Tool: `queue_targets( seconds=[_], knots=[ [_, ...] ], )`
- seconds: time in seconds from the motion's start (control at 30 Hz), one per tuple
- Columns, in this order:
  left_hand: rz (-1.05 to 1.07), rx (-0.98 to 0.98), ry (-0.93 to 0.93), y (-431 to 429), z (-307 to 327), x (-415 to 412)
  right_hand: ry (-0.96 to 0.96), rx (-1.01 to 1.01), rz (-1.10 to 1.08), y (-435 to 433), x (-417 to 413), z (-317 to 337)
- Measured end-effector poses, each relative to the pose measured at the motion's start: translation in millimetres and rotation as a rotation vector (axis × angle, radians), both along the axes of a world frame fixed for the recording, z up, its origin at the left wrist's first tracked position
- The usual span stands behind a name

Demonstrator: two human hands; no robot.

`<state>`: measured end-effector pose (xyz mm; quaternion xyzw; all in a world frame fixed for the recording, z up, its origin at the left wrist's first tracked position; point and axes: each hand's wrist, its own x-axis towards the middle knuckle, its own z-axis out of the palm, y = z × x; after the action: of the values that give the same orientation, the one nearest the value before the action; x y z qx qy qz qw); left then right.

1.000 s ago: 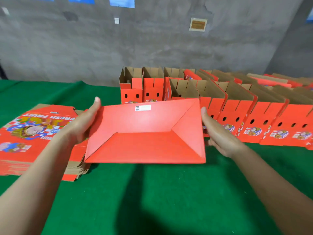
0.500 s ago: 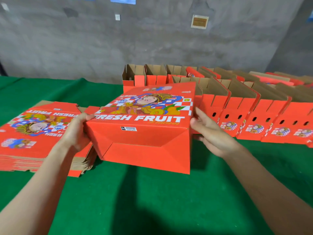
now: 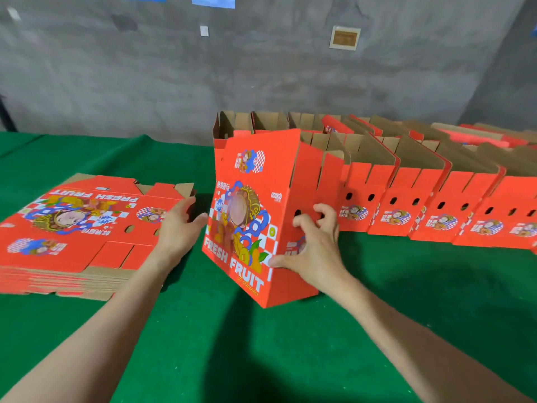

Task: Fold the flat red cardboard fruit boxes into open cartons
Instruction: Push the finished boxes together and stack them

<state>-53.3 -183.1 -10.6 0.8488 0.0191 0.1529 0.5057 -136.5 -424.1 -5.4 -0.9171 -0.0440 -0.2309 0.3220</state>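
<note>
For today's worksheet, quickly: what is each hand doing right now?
Left hand: open, fingers straight, beside the folded carton.
Right hand: grips that carton's side.

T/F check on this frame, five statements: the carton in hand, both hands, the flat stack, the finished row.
1. The carton being handled has its open end up. True.
2. The right hand grips that carton's side panel, fingers by the vent holes. True.
3. The stack of flat boxes lies to the carton's right. False: it lies to its left, on the green table.
4. The left hand is lifting a flat box off the stack. False: it is open, holding nothing, between stack and carton.
5. A row of folded cartons stands behind, to the right. True.
</note>
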Motion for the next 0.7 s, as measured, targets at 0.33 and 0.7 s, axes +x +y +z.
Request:
queue_targets(
  seconds=[0.33,0.7],
  knots=[
    [-0.332,-0.385,0.155,-48,22,-23,0.062,-0.294,-0.165,64,0,-77],
    [-0.262,-0.035,0.103,-40,12,1,-0.162,-0.522,0.087,50,11,-106]
  ],
)
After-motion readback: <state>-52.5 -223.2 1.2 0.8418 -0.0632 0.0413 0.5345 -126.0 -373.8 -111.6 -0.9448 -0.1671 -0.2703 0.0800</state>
